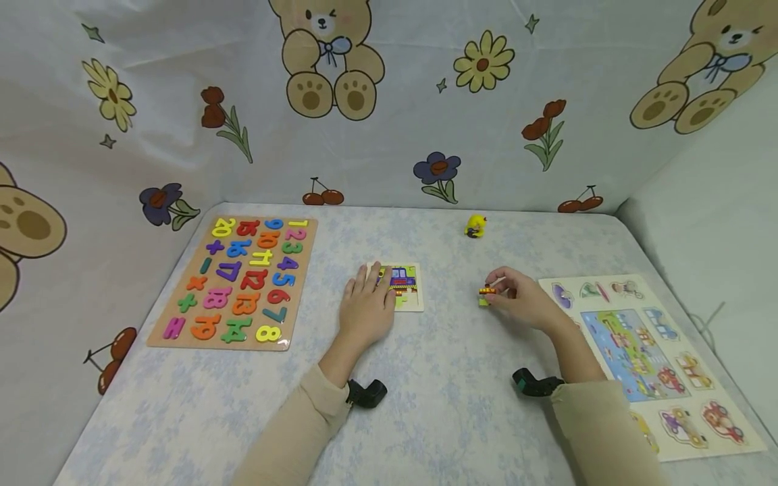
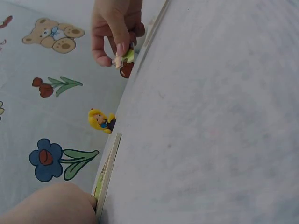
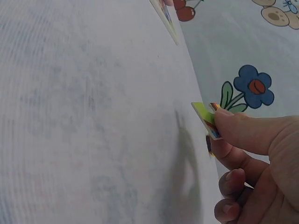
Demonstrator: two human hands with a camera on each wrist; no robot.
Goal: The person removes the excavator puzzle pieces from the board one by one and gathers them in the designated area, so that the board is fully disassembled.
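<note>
At the table (image 1: pixel 450 378), left hand (image 1: pixel 367 309) touches puzzle (image 1: pixel 404 283), right hand (image 1: pixel 524 299) pinches piece (image 1: pixel 486 291).

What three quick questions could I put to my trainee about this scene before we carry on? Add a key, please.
1. Which hand pinches the piece?
2. True or false: the left hand rests on the puzzle.
3. Which lies to the left of the left hand?
A) number board
B) picture board
C) puzzle

Key:
1. The right hand.
2. True.
3. A.
</note>
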